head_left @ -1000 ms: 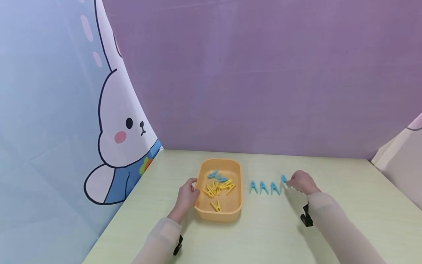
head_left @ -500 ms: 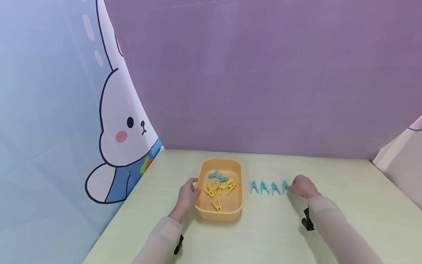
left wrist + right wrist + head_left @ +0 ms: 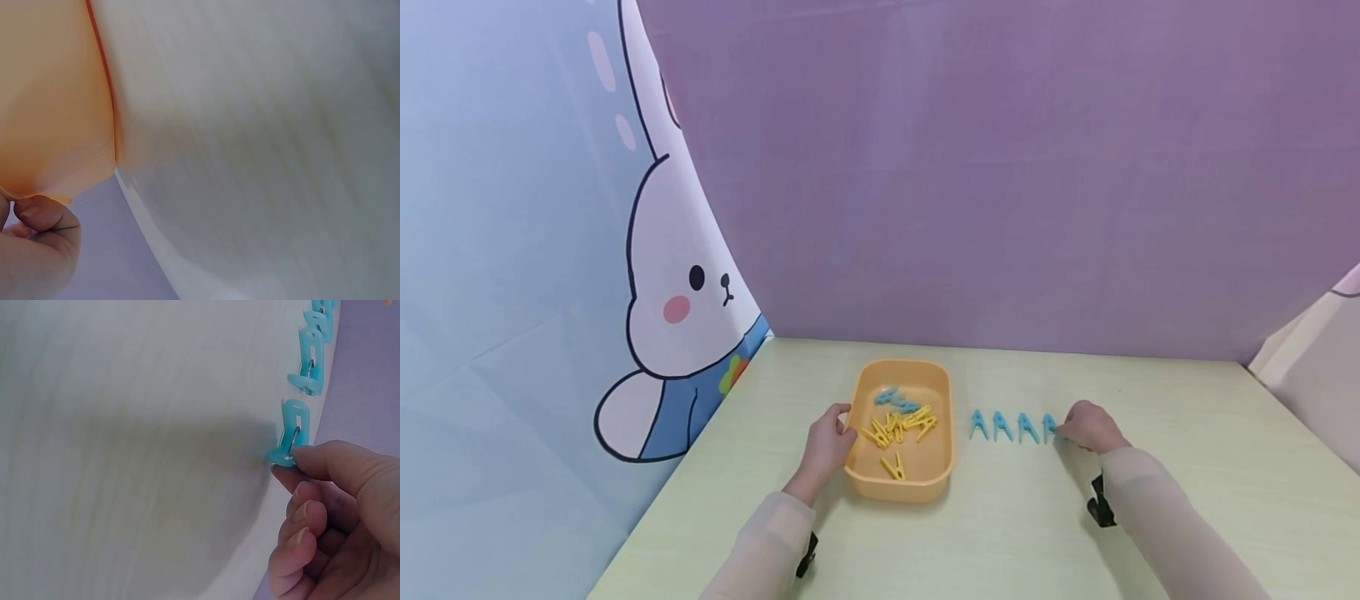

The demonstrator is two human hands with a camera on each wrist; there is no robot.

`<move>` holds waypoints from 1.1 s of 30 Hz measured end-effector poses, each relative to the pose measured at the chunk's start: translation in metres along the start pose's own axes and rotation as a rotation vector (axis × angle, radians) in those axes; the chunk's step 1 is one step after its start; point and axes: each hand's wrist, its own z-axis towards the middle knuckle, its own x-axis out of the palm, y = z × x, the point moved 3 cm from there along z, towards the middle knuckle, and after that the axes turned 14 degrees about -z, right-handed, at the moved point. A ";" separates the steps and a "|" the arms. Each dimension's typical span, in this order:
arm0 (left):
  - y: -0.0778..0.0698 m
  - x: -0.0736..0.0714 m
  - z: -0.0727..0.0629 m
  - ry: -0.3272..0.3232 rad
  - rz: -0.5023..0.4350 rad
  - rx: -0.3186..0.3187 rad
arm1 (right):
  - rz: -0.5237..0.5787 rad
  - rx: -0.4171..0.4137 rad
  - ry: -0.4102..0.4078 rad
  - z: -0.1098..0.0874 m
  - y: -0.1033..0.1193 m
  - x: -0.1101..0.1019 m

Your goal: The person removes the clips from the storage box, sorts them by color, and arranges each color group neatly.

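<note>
My left hand [image 3: 827, 446] grips the left rim of an orange plastic basin [image 3: 898, 492], thumb and fingers pinching its edge in the left wrist view. Inside the basin lie several yellow clothespins [image 3: 895, 427] and a few blue ones [image 3: 897, 400]. To the right, blue clothespins stand in a row on the table, each spread like a letter A. My right hand [image 3: 1092, 427] is at the rightmost blue clothespin [image 3: 294, 428]. Thumb and forefinger pinch one of its legs, while the other fingers curl beneath in the right wrist view.
The pale wood-patterned table [image 3: 1000, 542] ends at a purple backdrop [image 3: 1000, 183]. A blue cloth with a rabbit print [image 3: 677, 333] hangs at the left. Other row clothespins [image 3: 1002, 427] stand between the basin and my right hand.
The right hand has lowered the blue clothespin toward me, into line with the others in the row. My left hand has stayed on the basin's rim.
</note>
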 end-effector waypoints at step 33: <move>0.001 0.000 -0.001 0.010 -0.017 -0.027 | 0.042 -0.081 -0.033 0.001 0.004 -0.026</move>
